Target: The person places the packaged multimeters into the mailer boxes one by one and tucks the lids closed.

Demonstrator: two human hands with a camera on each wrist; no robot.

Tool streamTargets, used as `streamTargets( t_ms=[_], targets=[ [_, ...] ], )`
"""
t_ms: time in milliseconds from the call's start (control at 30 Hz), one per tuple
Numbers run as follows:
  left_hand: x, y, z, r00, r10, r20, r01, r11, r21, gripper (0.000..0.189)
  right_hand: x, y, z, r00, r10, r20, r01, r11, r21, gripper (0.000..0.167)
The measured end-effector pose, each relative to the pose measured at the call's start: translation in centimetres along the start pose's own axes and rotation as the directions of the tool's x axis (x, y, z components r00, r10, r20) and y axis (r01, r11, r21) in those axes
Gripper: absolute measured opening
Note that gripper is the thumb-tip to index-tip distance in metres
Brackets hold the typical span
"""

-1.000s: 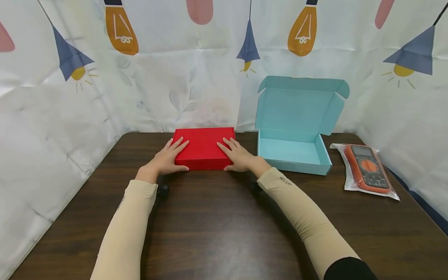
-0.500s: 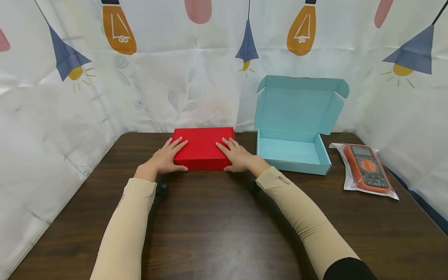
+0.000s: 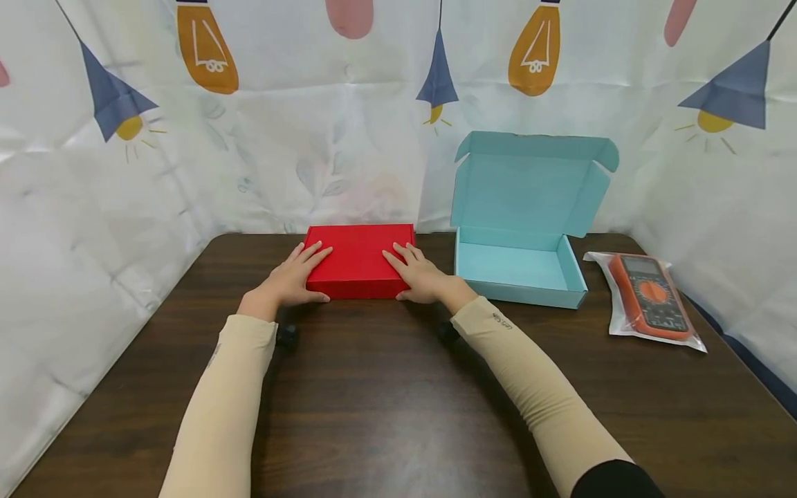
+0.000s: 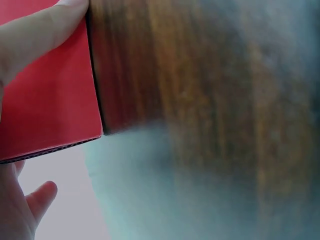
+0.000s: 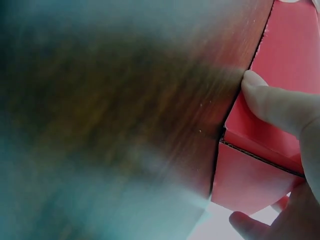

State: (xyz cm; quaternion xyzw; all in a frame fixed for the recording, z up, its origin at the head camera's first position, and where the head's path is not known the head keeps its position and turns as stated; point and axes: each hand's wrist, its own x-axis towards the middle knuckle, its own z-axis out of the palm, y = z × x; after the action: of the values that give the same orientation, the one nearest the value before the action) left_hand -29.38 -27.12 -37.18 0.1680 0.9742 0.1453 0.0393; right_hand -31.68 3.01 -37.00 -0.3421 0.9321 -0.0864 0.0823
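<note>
Where red box (image 3: 359, 263) lies, grips (image 3: 291, 280) (image 3: 425, 278) rest

The left sleeve (image 3: 214, 415), between 7 and 8 o'clock, and right sleeve (image 3: 532, 387), between 4 and 5, are beige with small dark lettering (image 3: 501, 320). Black cloth (image 3: 616, 480) overlaps the right one; both wrists wear black gear (image 3: 287, 336).

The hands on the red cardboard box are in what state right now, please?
Left hand: open, fingers spread on the red cardboard box, thumb at its near side.
Right hand: open, also spread on the box, thumb at its near side.
</note>
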Motion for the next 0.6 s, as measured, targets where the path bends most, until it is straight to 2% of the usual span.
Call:
streamTargets(
  t_ms=[600],
  targets=[
    [-0.17, -0.11, 0.12, 1.000, 0.017, -0.021, -0.017, 1.000, 0.006, 0.106, 0.01, -0.51, 0.18, 1.000, 0.018, -0.023, -0.018, 0.999, -0.030, 0.103]
  ],
)
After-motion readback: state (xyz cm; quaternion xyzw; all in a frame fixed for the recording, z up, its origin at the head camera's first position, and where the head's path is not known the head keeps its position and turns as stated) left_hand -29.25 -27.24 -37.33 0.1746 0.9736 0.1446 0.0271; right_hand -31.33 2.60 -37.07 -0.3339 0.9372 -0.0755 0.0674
